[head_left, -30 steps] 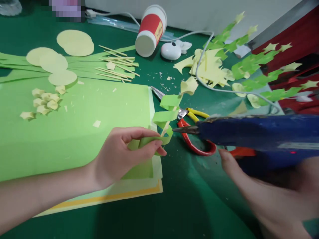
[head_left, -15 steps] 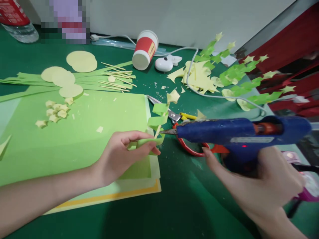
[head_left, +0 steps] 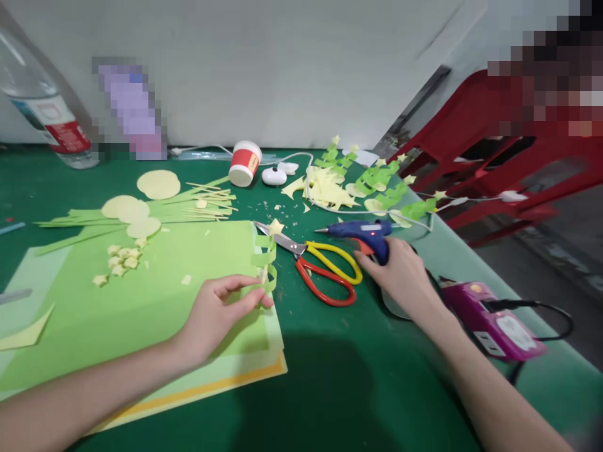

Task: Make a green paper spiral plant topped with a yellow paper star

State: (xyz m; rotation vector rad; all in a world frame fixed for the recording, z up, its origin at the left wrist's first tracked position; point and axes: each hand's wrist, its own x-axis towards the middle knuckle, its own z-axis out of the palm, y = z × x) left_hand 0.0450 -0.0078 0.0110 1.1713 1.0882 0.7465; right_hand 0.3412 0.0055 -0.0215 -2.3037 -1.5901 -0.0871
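My left hand [head_left: 219, 314] pinches the lower part of a thin stick wound with a green paper strip [head_left: 268, 255]. A small pale yellow paper star [head_left: 276, 226] tops the stick. In my right hand [head_left: 407, 276] is a blue hot glue gun [head_left: 365, 231], gripped by its handle, its nozzle pointing left over the far side of the scissors. Those scissors [head_left: 296, 249], with one yellow and one red handle, lie spread between my hands. Beneath my left hand are stacked sheets of green paper [head_left: 155, 314]. Several folded paper stars [head_left: 123, 253] rest on the sheets.
Yellow paper circles [head_left: 159, 184], green strips [head_left: 75, 220] and thin sticks [head_left: 211, 199] lie behind the sheets. A paper cup [head_left: 245, 164], a white cable [head_left: 308, 179], yellow scraps [head_left: 327, 188] and finished star stems [head_left: 377, 179] stand farther back. At right sits a purple power strip [head_left: 494, 320].
My right hand has carried the glue gun away from the stick, right and down toward the tabletop. My left hand still holds the wound stick. The view has tilted up.
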